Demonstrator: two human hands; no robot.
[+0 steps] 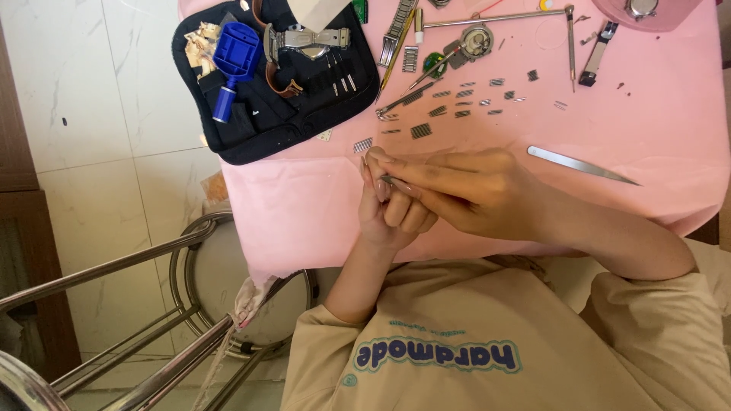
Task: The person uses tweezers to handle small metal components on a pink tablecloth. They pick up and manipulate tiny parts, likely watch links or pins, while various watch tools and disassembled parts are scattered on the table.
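Where 2 hands meet, small metal pin (pixel 388 180) pinched between left hand (pixel 388 209) & right hand (pixel 464 186) fingertips, both grips narrow.

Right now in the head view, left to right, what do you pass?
Metal stool → black tool case → left hand → right hand → steel tweezers on the pink cloth. The hands meet on a small metal piece. Loose watch links and tools further back overlap, so I left them out.

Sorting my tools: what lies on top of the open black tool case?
On the black tool case lie a blue link remover, a metal watch and small pins. Whatever sits beneath them is covered.
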